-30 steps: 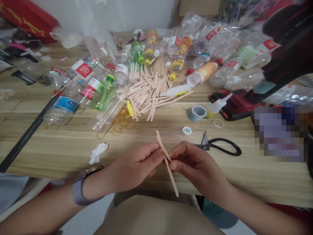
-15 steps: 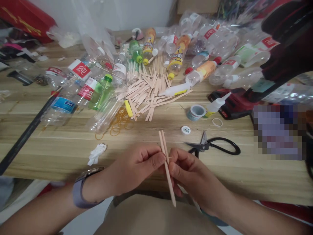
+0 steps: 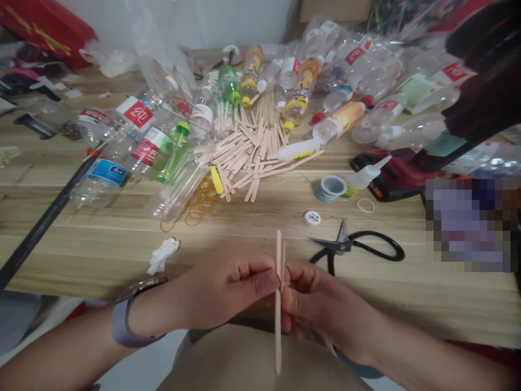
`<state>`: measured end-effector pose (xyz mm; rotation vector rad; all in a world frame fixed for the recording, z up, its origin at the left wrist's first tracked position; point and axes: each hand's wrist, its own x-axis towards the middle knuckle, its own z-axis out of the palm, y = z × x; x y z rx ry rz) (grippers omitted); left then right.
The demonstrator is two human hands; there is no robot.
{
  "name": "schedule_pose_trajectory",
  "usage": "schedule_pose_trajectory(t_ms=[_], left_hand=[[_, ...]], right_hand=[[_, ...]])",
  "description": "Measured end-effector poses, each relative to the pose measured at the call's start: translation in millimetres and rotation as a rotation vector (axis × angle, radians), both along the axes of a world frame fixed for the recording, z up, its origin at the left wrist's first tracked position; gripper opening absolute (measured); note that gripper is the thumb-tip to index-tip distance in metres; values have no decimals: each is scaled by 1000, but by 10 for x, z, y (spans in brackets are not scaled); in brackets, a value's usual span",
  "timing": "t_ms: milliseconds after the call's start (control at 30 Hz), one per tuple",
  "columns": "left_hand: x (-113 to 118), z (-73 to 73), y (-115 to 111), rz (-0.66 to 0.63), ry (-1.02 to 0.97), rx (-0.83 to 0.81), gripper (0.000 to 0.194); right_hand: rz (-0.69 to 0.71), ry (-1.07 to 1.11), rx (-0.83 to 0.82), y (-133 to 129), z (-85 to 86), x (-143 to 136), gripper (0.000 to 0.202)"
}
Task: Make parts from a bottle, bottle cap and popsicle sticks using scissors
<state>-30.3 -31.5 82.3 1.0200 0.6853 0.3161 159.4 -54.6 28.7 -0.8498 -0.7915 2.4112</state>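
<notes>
In front of my lap a long wooden craft stick (image 3: 278, 331) points away from me, almost upright in the view. My left hand (image 3: 240, 288) pinches it near the middle between thumb and fingers. A second wooden craft stick (image 3: 284, 258) lies close along its right side, its lower part hidden by the fingers. My right hand (image 3: 315, 296) is closed on this second stick, its fingertips meeting the left ones. Just beyond the right hand lie black-handled scissors (image 3: 344, 245). A heap of loose craft sticks (image 3: 252, 152) spreads over the table further back.
Several plastic bottles (image 3: 108, 172) crowd the wooden table (image 3: 228, 233). Yellow rubber bands (image 3: 199, 203), a crumpled white glove (image 3: 163, 255), a tape roll (image 3: 331, 188), a glue bottle (image 3: 364, 175) and a white cap (image 3: 312, 218) lie around. A power tool (image 3: 401, 168) stands at right.
Both hands have come slightly down and closer to me with the sticks. The long stick has turned from slanting to nearly straight, and the second stick now appears narrower, more edge-on.
</notes>
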Motion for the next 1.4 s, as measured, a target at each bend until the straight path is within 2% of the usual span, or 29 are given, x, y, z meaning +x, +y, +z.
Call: schedule_pose_trajectory(t_ms=[167,233,367,500,600,733,967,1133,1400], left_hand=[[-25,-58,-15,-37,112,-102,43],[-7,-72,-4,-39,136,-75,44],[9,13,38,-34,101,168,47],[-57,167,38,-36,226,479,43],[-86,271,-10,-67,228,584,43],[-47,377,-100,18,391,741,43],[-35,496,-203,96,655,1029,37],[-3,492,-232,91,651,986,42],[99,422,-229,132,632,869,48]], right_hand=[[214,-140,101,229,88,113,51],[253,-167,129,300,105,137,50],[83,-54,108,206,46,67,53],[-26,122,138,79,14,1,41],[-62,196,212,71,73,-7,27],[-91,278,171,74,173,-66,18],[-76,342,177,86,302,-185,18],[-31,438,205,121,302,-181,14],[-53,339,233,174,196,-140,23]])
